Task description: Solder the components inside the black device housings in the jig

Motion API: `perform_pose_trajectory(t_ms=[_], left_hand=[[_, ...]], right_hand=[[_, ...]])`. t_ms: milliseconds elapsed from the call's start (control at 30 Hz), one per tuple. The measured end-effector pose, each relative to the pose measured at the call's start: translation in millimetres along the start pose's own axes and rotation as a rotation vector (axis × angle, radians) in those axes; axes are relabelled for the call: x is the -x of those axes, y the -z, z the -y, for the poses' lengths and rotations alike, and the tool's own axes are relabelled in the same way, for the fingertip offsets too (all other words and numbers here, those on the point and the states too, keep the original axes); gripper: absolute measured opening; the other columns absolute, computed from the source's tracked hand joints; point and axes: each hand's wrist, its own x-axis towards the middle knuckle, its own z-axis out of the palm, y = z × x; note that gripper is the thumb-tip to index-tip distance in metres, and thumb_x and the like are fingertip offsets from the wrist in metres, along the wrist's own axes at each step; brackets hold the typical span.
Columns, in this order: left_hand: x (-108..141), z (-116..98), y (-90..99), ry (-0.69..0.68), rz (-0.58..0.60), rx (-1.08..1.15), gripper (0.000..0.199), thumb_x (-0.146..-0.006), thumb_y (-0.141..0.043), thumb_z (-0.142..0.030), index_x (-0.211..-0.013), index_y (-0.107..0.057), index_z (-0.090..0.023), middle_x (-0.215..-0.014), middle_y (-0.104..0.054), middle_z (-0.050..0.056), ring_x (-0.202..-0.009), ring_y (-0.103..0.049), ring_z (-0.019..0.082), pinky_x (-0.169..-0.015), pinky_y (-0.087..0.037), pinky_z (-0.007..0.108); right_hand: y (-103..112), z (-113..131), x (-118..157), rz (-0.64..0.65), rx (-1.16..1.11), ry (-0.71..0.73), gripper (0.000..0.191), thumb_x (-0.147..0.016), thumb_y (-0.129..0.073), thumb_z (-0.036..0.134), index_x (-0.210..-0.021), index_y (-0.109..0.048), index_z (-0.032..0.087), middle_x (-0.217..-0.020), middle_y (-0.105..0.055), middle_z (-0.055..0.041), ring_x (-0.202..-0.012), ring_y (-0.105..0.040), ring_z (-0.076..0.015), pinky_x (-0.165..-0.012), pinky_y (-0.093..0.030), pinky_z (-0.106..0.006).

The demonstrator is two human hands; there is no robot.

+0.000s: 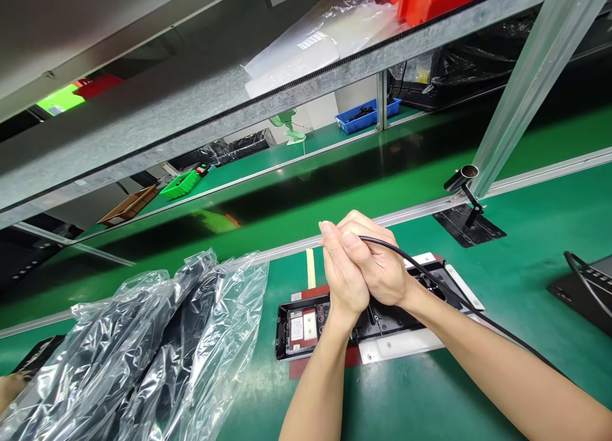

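Note:
My two hands are pressed together above a long black plastic housing. A black cable (447, 289) runs up from the lower right, past my right forearm, and goes in between my fingers. My right hand (382, 266) is closed around it, and my left hand (343, 269) is closed against the right, at the same stretch of cable. Its end is hidden inside the grip. Beneath them, the black housing (283, 329) lies open side up in a white and dark red fixture (396, 347); a white label shows at its left end.
Clear plastic bags (143, 352) with dark items cover the bench at left. A small black tube on a stand (463, 180) rises by the metal post at right. Another dark part (586, 294) lies far right. A metal shelf (287, 97) hangs low over a green conveyor belt (406, 160).

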Motion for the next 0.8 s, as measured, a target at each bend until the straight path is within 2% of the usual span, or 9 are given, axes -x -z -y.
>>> perform_pose_trajectory(t_ms=[67, 300, 500, 800], left_hand=[[0.1, -0.5, 0.3, -0.016, 0.027, 0.001, 0.065, -0.102, -0.026, -0.077, -0.091, -0.055, -0.019, -0.086, -0.066, 0.010, -0.080, -0.063, 0.021, -0.085, -0.053, 0.040], [0.2, 1.0, 0.7, -0.047, 0.006, -0.008, 0.067, -0.101, -0.029, -0.078, -0.098, -0.058, -0.018, -0.090, -0.066, 0.010, -0.084, -0.064, 0.022, -0.088, -0.054, 0.040], [2.1, 6.3, 2.3, -0.081, 0.045, -0.028, 0.059, -0.108, -0.029, -0.065, -0.103, -0.061, -0.016, -0.093, -0.069, 0.012, -0.086, -0.067, 0.023, -0.086, -0.055, 0.038], [1.9, 2.8, 1.0, -0.078, 0.033, -0.042, 0.063, -0.104, -0.027, -0.073, -0.096, -0.058, -0.019, -0.085, -0.065, 0.009, -0.077, -0.063, 0.021, -0.081, -0.055, 0.039]], right_hand=[[-0.3, 0.1, 0.1, -0.011, -0.003, 0.011, 0.038, -0.110, -0.048, 0.035, -0.080, -0.067, 0.021, -0.087, -0.067, -0.0044, -0.085, -0.060, -0.0198, -0.074, -0.049, -0.040], [-1.5, -0.6, -0.4, -0.011, 0.004, 0.011, 0.037, -0.109, -0.049, 0.034, -0.078, -0.065, 0.022, -0.085, -0.066, -0.0038, -0.083, -0.059, -0.0196, -0.074, -0.049, -0.040], [-1.0, -1.6, 0.1, -0.021, 0.000, 0.018, 0.037, -0.109, -0.049, 0.033, -0.078, -0.066, 0.022, -0.085, -0.066, -0.0041, -0.083, -0.059, -0.0195, -0.073, -0.048, -0.040], [-0.3, -1.5, 0.3, -0.020, 0.021, 0.046, 0.035, -0.109, -0.048, 0.029, -0.080, -0.066, 0.021, -0.083, -0.066, -0.0036, -0.083, -0.058, -0.0194, -0.074, -0.048, -0.039]])
